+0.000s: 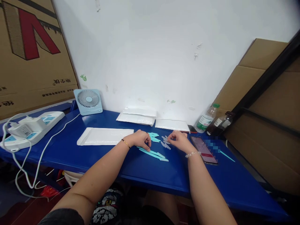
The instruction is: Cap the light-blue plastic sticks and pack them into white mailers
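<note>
My left hand (142, 140) rests over the light-blue slender sticks, its fingers bent down near the ends of two longer ones (156, 155); what its fingertips hold, if anything, is hidden. Behind it more light-blue pieces (154, 137) lie on the blue table. My right hand (177, 138) is at the small translucent pieces (166, 145), thumb and forefinger pinched at the pile's right side. What sits in that pinch is too small to name. A white padded envelope (105, 136) lies flat to the left of my left hand.
More white envelopes (137, 118) lie by the wall. A light-blue fan (89, 101) and a white power strip (50, 120) with cables are at left. A phone (203, 150), two bottles (206, 120) and another light-blue stick (227, 156) are at right, beside cardboard (264, 131).
</note>
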`<state>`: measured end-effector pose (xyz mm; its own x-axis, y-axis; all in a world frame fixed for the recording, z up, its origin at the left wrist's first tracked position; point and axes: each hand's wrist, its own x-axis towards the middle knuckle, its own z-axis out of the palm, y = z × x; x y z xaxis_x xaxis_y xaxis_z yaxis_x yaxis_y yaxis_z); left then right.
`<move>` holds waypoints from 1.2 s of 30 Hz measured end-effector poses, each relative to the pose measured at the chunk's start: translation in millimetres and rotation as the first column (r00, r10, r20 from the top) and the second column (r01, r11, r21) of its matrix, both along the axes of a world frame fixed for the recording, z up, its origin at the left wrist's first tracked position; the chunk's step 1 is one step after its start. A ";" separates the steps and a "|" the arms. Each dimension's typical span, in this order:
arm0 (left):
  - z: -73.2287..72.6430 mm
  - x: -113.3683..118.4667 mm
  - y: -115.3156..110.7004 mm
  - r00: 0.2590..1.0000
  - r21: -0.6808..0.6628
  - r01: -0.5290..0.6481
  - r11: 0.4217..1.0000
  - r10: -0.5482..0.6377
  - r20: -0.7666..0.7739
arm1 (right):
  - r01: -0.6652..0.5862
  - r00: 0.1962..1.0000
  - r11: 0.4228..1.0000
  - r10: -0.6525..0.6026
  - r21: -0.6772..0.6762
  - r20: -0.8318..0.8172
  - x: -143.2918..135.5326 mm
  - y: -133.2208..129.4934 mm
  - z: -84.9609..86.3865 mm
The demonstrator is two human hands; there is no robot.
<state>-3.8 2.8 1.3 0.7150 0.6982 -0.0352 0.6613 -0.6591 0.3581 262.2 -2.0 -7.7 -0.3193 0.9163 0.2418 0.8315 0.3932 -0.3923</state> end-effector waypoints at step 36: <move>-3.4 8.7 -2.5 0.985 0.128 -0.149 0.981 0.137 0.100 | -0.282 0.934 0.916 0.194 -0.284 -0.302 -8.4 -7.1 5.3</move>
